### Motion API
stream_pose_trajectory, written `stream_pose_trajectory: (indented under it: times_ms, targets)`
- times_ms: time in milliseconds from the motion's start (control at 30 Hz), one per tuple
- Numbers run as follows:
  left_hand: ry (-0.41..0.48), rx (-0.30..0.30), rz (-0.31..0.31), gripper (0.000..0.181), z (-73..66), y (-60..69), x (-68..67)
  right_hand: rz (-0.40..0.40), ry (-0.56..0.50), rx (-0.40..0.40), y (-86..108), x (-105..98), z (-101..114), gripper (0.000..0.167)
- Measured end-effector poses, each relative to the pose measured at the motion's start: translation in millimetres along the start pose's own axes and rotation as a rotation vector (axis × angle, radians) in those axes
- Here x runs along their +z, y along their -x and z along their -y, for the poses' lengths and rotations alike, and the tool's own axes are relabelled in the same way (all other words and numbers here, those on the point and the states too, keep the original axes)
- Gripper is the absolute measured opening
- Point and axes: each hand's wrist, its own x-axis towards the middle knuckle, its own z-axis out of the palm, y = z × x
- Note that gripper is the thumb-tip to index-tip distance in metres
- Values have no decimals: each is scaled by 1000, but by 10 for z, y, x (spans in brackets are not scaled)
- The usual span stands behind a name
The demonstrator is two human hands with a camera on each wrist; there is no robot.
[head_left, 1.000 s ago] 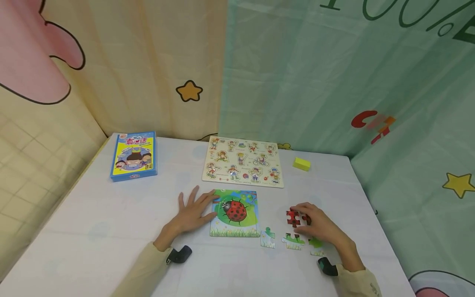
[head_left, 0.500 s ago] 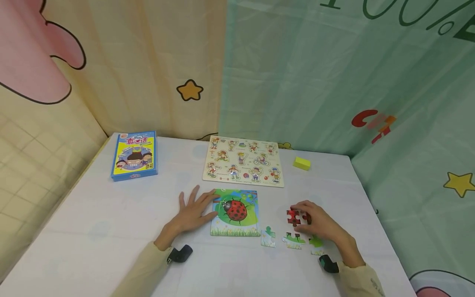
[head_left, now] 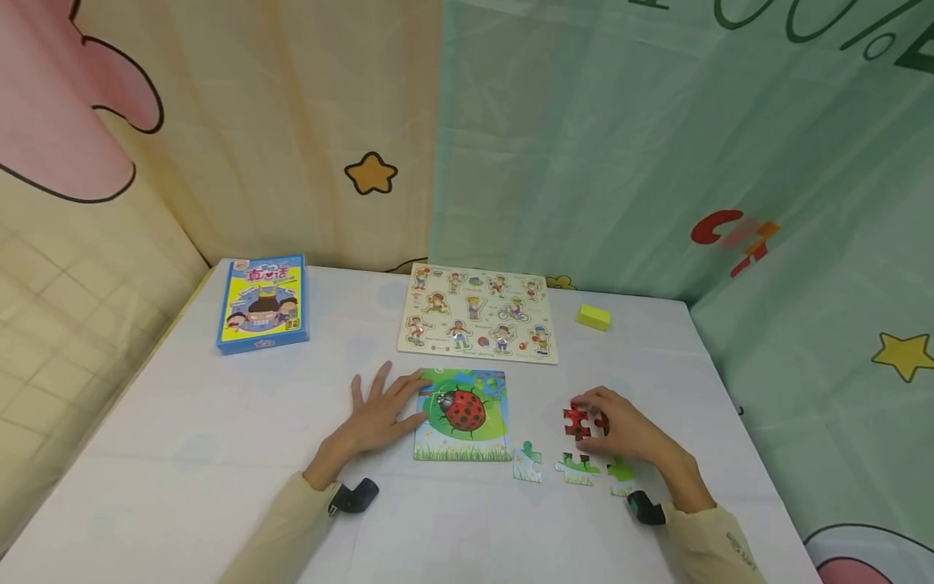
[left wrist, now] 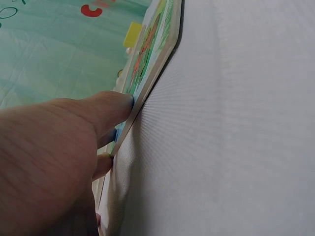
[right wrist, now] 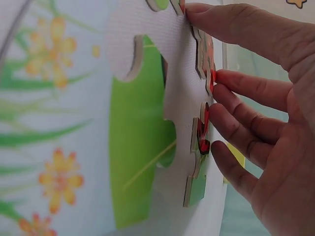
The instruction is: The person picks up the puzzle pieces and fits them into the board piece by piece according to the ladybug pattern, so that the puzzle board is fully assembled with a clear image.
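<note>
My left hand (head_left: 375,418) lies with spread fingers at the left edge of a square ladybug puzzle (head_left: 463,412). In the left wrist view its thumb (left wrist: 115,105) touches the edge of that board. To the right, my right hand (head_left: 633,426) pinches a red, black-spotted puzzle piece (head_left: 576,423) between thumb and index finger, low at the tabletop. Another red piece (head_left: 601,422) shows partly under the hand. Nearer the front lie a grass-and-sky piece (head_left: 527,463), a green piece with dark legs (head_left: 578,469) and a green corner piece (head_left: 622,477), which the right wrist view shows up close.
Behind the ladybug puzzle lies a board of cartoon figures (head_left: 477,314). A yellow block (head_left: 593,317) sits at its right, and a blue-and-yellow box (head_left: 263,305) at the back left. All rest on a white-covered table (head_left: 182,454), with printed curtains (head_left: 569,138) behind it.
</note>
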Motion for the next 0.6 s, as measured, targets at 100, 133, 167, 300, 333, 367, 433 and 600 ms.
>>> stream_pose_trajectory:
  times_ms: [100, 133, 167, 300, 333, 367, 433, 600]
  targets:
    - [5, 0, -2, 56, -9, 2, -5, -7, -1, 0, 7, -3, 13, 61]
    - [6, 1, -6, 56, -8, 2, -7, -11, -4, 0, 6, -2, 21, 60]
    - [5, 2, -6, 56, -4, 0, -8, -13, -7, -1, 6, -4, 33, 60]
    - [5, 3, -12, 56, 8, 1, -1, -11, -25, 5, -13, 10, 80, 60]
    - [5, 3, -13, 55, 10, 1, 1, -8, -30, 7, -22, 14, 95, 61]
    - [4, 2, -14, 55, 11, 2, 3, -8, -31, 0, -33, 16, 114, 61]
    - [6, 2, -15, 55, 8, 2, 4, -14, -27, -4, -61, 19, 150, 62]
    - [6, 1, -9, 56, -11, 7, -9, -47, -1, -31, -126, 4, 244, 63]
